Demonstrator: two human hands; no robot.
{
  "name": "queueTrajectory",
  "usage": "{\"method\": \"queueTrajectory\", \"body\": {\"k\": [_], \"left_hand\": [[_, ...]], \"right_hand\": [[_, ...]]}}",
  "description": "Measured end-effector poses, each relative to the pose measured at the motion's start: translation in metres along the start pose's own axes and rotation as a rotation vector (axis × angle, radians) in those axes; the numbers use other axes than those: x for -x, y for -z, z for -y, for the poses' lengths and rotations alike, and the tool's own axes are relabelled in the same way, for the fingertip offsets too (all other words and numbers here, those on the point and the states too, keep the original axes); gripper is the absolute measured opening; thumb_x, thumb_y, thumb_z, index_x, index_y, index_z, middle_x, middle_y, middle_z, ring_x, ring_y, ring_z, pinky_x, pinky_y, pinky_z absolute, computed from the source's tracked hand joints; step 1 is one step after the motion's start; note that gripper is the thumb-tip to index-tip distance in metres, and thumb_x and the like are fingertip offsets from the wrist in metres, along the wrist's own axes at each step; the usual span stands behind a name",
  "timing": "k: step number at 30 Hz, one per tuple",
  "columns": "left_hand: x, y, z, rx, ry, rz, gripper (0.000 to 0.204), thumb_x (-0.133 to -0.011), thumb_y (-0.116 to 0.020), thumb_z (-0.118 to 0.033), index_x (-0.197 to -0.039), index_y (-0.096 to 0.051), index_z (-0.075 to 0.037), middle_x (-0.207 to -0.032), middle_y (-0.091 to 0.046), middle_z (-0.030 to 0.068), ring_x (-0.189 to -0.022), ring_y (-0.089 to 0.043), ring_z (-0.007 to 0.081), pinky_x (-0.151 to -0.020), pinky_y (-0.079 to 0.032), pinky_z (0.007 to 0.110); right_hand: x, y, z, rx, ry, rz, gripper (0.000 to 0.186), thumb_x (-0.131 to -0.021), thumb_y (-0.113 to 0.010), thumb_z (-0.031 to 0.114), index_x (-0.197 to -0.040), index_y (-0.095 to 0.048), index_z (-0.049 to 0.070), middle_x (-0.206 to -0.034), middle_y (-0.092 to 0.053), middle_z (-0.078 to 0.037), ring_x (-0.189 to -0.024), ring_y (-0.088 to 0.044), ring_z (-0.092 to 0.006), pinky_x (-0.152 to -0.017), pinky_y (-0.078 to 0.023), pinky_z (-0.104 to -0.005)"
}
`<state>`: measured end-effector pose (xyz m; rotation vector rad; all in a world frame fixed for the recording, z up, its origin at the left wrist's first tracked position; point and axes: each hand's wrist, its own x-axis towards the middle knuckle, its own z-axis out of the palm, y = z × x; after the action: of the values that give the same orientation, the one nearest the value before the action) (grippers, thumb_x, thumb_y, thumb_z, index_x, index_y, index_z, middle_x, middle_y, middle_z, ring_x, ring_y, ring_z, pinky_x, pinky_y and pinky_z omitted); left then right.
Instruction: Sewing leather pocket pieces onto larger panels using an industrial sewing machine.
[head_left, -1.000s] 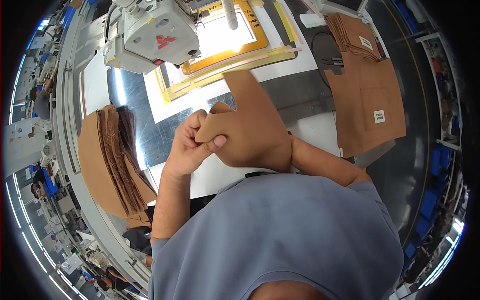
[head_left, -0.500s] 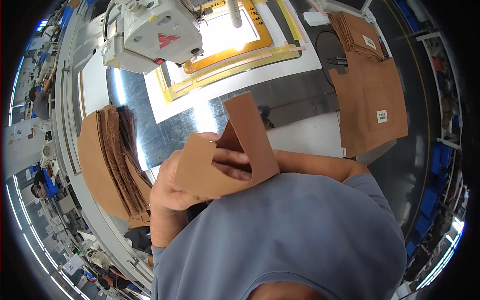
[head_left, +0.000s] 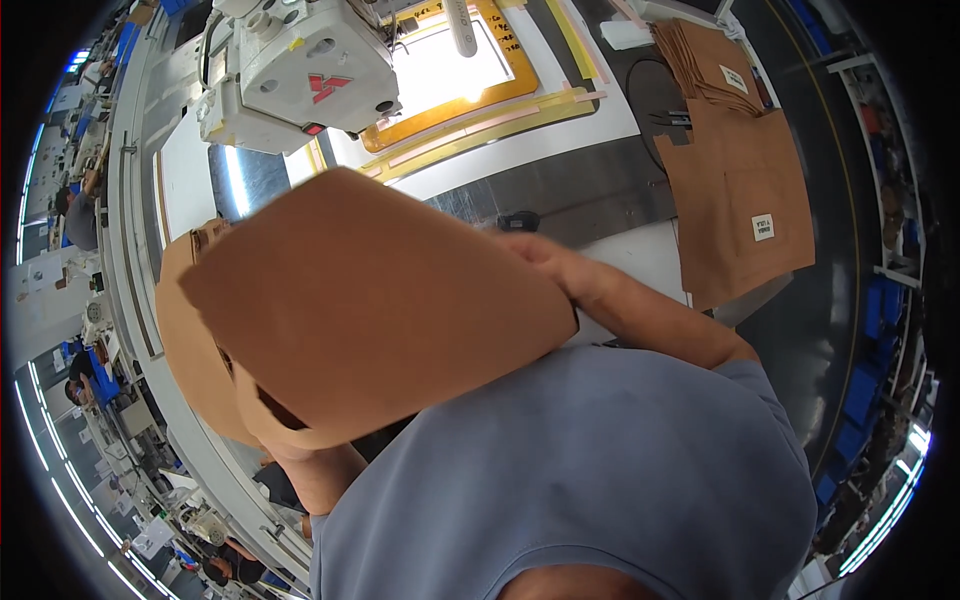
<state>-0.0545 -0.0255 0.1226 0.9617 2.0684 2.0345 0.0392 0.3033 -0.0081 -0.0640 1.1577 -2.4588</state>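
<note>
A brown fabric piece point(head_left: 390, 300) is held up in front of my chest, spread wide with its broad face toward me. My right hand point(head_left: 535, 255) grips its upper right edge, the fingertips going behind it. At the lower left, my left hand point(head_left: 255, 415) supports the piece from behind; only a sliver of the hand and the wrist show, and the fingers are hidden. A folded lower edge stands a little apart there, leaving a dark gap. Behind the left edge lies a stack of brown fabric pieces point(head_left: 185, 345), partly covered.
A white sewing machine head point(head_left: 310, 80) stands at the far left over a lit template with an amber frame point(head_left: 410, 130). On the right lie a brown panel with a white label point(head_left: 745, 200), a folded brown pile point(head_left: 700, 65) and a dark tool point(head_left: 672, 118). A small black object point(head_left: 518, 221) sits mid-table.
The fabric piece has been opened from a folded, upright shape into a broad sheet turned toward me. My left hand has moved left and lower, behind it; my right hand has come out at the right edge.
</note>
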Motion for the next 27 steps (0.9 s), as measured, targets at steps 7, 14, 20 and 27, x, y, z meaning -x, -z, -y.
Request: {"method": "queueTrajectory", "body": {"k": [7, 14, 20, 27], "left_hand": [[-0.022, 0.007, 0.056, 0.246, 0.646, -0.16, 0.049, -0.096, -0.071, -0.008, -0.14, -0.051, 0.001, -0.128, -0.065, 0.0111, -0.116, -0.064, 0.0221, -0.101, -0.048, 0.036], [-0.008, -0.027, 0.15, 0.17, 0.889, -0.029, 0.056, -0.096, -0.073, -0.011, -0.144, -0.046, 0.0, -0.126, -0.068, 0.0128, -0.107, -0.068, 0.0177, -0.09, -0.055, 0.032], [-0.057, -0.039, 0.171, -0.054, 0.864, -0.059, 0.069, -0.083, -0.088, -0.021, -0.136, -0.052, 0.006, -0.105, -0.075, 0.014, -0.094, -0.072, 0.0172, -0.084, -0.055, 0.029], [-0.091, -0.062, 0.18, -0.427, 0.802, 0.137, 0.032, -0.085, -0.086, -0.026, -0.101, -0.073, -0.001, -0.078, -0.073, 0.0036, -0.069, -0.065, 0.0091, -0.064, -0.052, 0.026]], "right_hand": [[0.08, 0.042, 0.086, 0.478, 0.289, -0.677, 0.013, -0.101, -0.068, 0.014, -0.108, -0.064, 0.003, -0.103, -0.067, 0.001, -0.094, -0.061, -0.0052, -0.082, -0.05, -0.0251], [0.049, 0.086, 0.056, 1.461, 0.439, -1.01, 0.034, -0.09, -0.08, 0.027, -0.107, -0.059, 0.005, -0.107, -0.067, -0.008, -0.102, -0.064, -0.0278, -0.09, -0.049, -0.0425], [0.029, 0.113, 0.054, 1.55, 0.319, -1.057, 0.047, -0.09, -0.078, 0.034, -0.124, -0.06, 0.007, -0.129, -0.062, -0.009, -0.119, -0.058, -0.0309, -0.1, -0.044, -0.0463], [0.0, 0.123, 0.074, 1.829, 0.179, -0.963, 0.044, -0.089, -0.078, 0.038, -0.117, -0.066, 0.007, -0.118, -0.066, -0.009, -0.11, -0.063, -0.0268, -0.095, -0.047, -0.043]]}}
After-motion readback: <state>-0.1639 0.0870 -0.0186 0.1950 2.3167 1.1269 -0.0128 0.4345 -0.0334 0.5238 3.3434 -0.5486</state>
